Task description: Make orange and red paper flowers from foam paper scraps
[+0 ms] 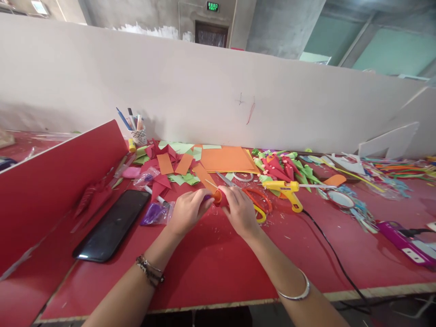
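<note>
My left hand (190,210) and my right hand (240,210) meet above the middle of the red table (204,268). Between their fingers is a small rolled red and orange paper piece (220,197), with its orange opening facing my left hand. My right fingers wrap round its red side. The left fingertips pinch at the orange end, by something small and purple. Scissors with red and yellow handles (260,213) lie just beyond my right hand. Orange paper strips (203,175) lie behind the hands.
A black phone (112,225) and a purple packet (155,213) lie at left. Right of the hands sits a yellow glue gun (289,193) with a trailing cable. Red and green paper cones (277,168) are piled behind it. A purple power strip (407,243) is far right; a red panel (61,181) stands left.
</note>
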`<state>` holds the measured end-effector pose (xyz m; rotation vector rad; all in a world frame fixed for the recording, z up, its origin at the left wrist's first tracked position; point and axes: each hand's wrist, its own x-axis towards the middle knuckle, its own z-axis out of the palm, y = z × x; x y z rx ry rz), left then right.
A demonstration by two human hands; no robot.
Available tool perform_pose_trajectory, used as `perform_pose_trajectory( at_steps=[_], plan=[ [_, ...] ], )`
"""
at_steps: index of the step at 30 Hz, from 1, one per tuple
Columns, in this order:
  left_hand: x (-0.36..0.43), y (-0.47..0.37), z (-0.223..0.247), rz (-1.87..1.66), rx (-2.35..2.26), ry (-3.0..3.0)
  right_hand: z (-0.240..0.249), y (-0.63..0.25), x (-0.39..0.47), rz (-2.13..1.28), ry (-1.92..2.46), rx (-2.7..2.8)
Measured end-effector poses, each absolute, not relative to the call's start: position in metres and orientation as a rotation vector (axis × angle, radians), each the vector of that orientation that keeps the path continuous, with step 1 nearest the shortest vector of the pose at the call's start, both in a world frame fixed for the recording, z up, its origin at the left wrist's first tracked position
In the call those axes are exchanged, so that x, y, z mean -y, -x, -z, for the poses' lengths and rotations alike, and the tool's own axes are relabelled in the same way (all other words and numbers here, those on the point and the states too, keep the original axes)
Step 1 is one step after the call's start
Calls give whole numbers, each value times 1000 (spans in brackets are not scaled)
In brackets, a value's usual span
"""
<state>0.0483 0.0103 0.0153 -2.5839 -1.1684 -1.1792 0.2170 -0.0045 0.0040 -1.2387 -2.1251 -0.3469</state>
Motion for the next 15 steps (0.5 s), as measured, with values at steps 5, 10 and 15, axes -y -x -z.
perform_pose_trajectory(
  at_steps=[5, 10, 15],
  plan=[
    [-11, -47, -15, 1267, 1093, 2558, -3, -215, 5, 163, 1230, 2090],
    [-12, -44, -17, 1341, 1045, 2635, 0, -213, 5, -115, 1213, 1953],
    [-12, -45, -17, 1382, 1035, 2664, 0, -212, 6, -239, 1213, 1916]
  ],
)
